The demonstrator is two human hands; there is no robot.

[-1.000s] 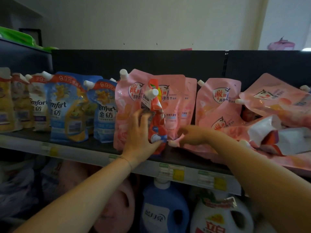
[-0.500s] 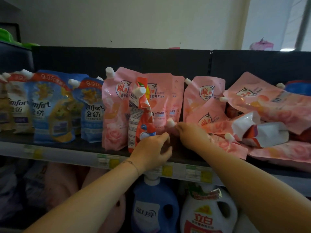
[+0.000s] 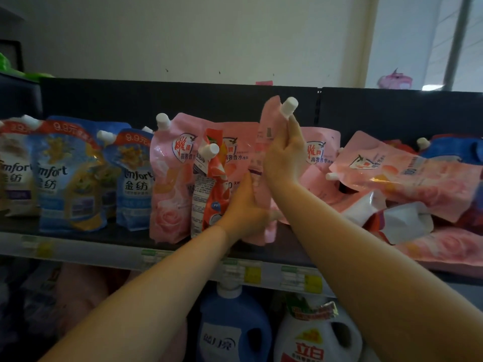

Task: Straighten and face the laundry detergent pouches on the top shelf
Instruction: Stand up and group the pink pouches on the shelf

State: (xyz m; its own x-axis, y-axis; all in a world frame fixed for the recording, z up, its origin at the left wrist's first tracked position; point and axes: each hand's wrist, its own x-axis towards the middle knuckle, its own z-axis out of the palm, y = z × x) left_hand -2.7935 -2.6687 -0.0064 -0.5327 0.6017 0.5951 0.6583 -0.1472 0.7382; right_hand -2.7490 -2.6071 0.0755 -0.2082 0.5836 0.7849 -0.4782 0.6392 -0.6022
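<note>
Upright pink pouch (image 3: pixel 268 121) (edge-on, apparently): right hand (image 3: pixel 283 155) fingers wrap its top, left hand (image 3: pixel 244 212) grips its base.

Daylight comes from the window (image 3: pixel 423 40) at the upper right and washes the pale wall (image 3: pixel 183 35) evenly; lower down all is dim. The top shelf (image 3: pixel 78 248) has a nearly black back panel, and the bottles (image 3: pixel 235 333) under its front edge sit in deep shadow. A soft sheen lies on the standing pink pouches (image 3: pixel 170 178). The raised pink pouch (image 3: pixel 266 121) is smeared by motion; the shelf's right end blurs and bends.
</note>
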